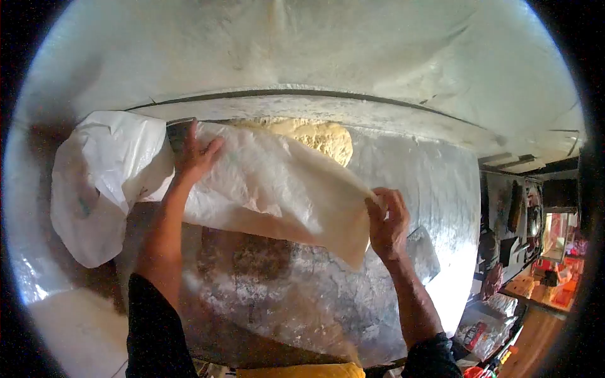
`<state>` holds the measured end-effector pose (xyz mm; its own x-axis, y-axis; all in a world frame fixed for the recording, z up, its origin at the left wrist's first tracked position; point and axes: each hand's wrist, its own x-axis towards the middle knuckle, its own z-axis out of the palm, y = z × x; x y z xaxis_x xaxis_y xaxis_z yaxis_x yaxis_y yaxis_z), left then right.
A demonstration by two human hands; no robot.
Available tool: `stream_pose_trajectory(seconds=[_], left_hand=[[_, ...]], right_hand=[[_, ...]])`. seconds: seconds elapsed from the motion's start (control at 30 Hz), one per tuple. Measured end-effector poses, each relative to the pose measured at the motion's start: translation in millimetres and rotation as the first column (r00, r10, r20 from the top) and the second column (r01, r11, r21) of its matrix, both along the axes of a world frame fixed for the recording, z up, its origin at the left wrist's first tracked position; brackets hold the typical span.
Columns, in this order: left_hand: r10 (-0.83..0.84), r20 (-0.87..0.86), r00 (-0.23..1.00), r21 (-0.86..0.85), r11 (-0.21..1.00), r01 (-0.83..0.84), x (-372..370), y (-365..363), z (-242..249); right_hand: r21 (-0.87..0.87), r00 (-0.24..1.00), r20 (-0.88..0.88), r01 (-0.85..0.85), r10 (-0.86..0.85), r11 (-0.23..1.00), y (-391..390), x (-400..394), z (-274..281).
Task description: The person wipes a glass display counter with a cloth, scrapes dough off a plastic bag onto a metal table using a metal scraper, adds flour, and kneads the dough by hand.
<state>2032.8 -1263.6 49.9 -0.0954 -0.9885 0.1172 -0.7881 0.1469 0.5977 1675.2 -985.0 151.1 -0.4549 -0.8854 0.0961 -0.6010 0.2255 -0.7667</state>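
Note:
A pale, translucent plastic sheet point(277, 183) stretches between my hands over the worktop. My right hand point(389, 223) pinches its right end between thumb and fingers, and a corner hangs down below. On the sheet's left part, near its far edge, rests my left hand point(200, 154), fingers spread. A large lump of yellowish dough point(324, 140) lies behind the sheet, partly hidden by it. Close to my right wrist is a flat grey rectangular piece point(422, 255), partly covered by the arm.
A bulky white plastic bag point(94, 189) stands at the left. The metal worktop point(265, 296) has floury smears and meets a pale wall point(302, 50) at the back. To the right are shelves, a clear plastic bag point(482, 334) and orange-red items point(561, 277).

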Motion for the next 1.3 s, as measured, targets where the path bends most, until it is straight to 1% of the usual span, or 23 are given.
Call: stream_pose_trajectory(seconds=[0.07, 0.1, 0.13, 0.2, 0.23, 0.3, 0.33, 0.37, 0.4, 0.47, 0.53, 0.6, 0.63, 0.67, 0.7, 0.73, 0.87, 0.93, 1.07, 1.13, 1.17, 1.23, 1.3], left_hand=[[-0.048, -0.073, 0.996, 0.222, 0.973, 0.063, -7.1, 15.2, 41.8], [-0.050, 0.062, 0.997, 0.229, 0.973, 0.035, -9.9, 24.2, 55.6], [-0.050, 0.065, 0.997, 0.224, 0.974, 0.034, -7.4, 36.3, 56.0], [-0.014, -0.045, 0.999, -0.077, 0.997, 0.010, 2.5, 70.7, 55.4], [-0.048, -0.119, 0.992, -0.040, 0.998, 0.043, -0.7, 97.0, 74.8], [-0.059, -0.186, 0.981, -0.029, 0.998, 0.055, -5.4, 143.0, 97.2], [-0.039, -0.178, 0.983, -0.054, 0.998, 0.030, -2.8, 159.2, 101.5], [0.041, -0.363, 0.931, 0.100, 0.995, -0.005, 2.3, 170.9, 93.3], [0.170, -0.328, 0.929, 0.146, 0.981, -0.129, 6.1, 183.0, 83.0], [0.262, -0.392, 0.882, 0.379, 0.920, -0.105, 36.6, 188.6, 44.7], [0.239, -0.492, 0.837, 0.293, 0.951, -0.099, 24.1, 201.6, 59.2], [0.127, -0.602, 0.788, 0.274, 0.960, 0.055, 22.5, 217.3, 67.1], [-0.018, -0.243, 0.970, 0.245, 0.966, 0.079, 35.7, 227.9, 70.6], [-0.016, -0.245, 0.969, 0.247, 0.966, 0.078, 47.5, 238.4, 64.1], [0.072, -0.417, 0.906, 0.390, 0.915, 0.106, 58.0, 247.7, 49.8], [0.182, -0.556, 0.811, 0.515, 0.842, 0.164, 68.3, 256.7, 38.8], [0.131, -0.608, 0.783, 0.443, 0.874, 0.198, 101.9, 287.7, 30.0], [0.159, -0.448, 0.880, 0.493, 0.865, 0.095, 106.9, 300.1, 42.0], [0.203, -0.412, 0.888, 0.582, 0.809, 0.085, 123.0, 326.4, 44.5], [0.193, -0.242, 0.951, 0.585, 0.811, -0.016, 130.0, 339.5, 40.5], [0.189, -0.244, 0.951, 0.585, 0.811, -0.011, 126.4, 347.2, 47.3], [0.327, -0.162, 0.931, 0.612, 0.773, -0.164, 114.9, 363.0, 66.9], [0.379, -0.215, 0.900, 0.611, 0.771, -0.179, 110.5, 367.8, 76.0]], right_hand=[[0.025, 0.993, 0.106, 0.056, -0.059, 0.998, -3.8, 1.8, -13.4], [0.048, 0.972, 0.206, 0.106, -0.113, 0.993, -4.4, 3.4, -18.7], [0.043, 0.971, 0.209, 0.106, -0.113, 0.993, -2.8, 4.2, -22.0], [-0.074, 0.995, -0.016, 0.099, -0.101, 0.992, 6.0, 5.4, -27.7], [-0.079, 0.995, -0.014, 0.099, -0.101, 0.992, 12.7, 4.1, -34.8], [0.073, 0.955, 0.270, 0.104, -0.120, 0.992, 26.5, 2.2, -45.1], [0.069, 0.956, 0.272, 0.098, -0.114, 0.993, 29.0, 5.9, -37.6], [0.122, 0.938, 0.300, 0.143, -0.174, 0.982, 29.1, 10.4, -26.6], [0.173, 0.917, 0.323, 0.185, -0.233, 0.967, 30.1, 14.9, -17.9], [0.089, 0.940, 0.285, 0.169, -0.188, 0.982, 36.3, 5.6, -44.9], [0.008, 0.960, 0.234, 0.154, -0.152, 0.988, 44.8, -0.5, -45.8], [0.194, 0.955, 0.223, 0.154, -0.197, 0.969, 57.3, -0.5, -31.6], [0.195, 0.956, 0.219, 0.155, -0.197, 0.968, 68.2, 2.0, -29.5], [0.279, 0.892, 0.365, 0.169, -0.267, 0.945, 82.2, 5.5, -30.0], [0.362, 0.798, 0.495, 0.169, -0.343, 0.917, 95.9, 8.5, -31.8], [0.364, 0.797, 0.494, 0.174, -0.348, 0.915, 109.6, 12.0, -37.6], [0.371, 0.743, 0.585, 0.110, -0.325, 0.922, 149.7, 33.6, -47.2], [0.433, 0.795, 0.496, 0.122, -0.350, 0.893, 168.3, 42.9, -68.7], [0.457, 0.834, 0.484, 0.017, -0.265, 0.889, 191.3, 53.1, -67.5], [0.546, 0.851, 0.440, 0.000, -0.287, 0.838, 202.2, 59.3, -65.7], [0.624, 0.869, 0.396, -0.019, -0.296, 0.781, 208.0, 60.9, -65.4], [0.586, 0.877, 0.406, -0.034, -0.257, 0.810, 220.4, 65.4, -70.1], [0.552, 0.883, 0.416, -0.055, -0.218, 0.832, 227.5, 68.6, -75.0]])
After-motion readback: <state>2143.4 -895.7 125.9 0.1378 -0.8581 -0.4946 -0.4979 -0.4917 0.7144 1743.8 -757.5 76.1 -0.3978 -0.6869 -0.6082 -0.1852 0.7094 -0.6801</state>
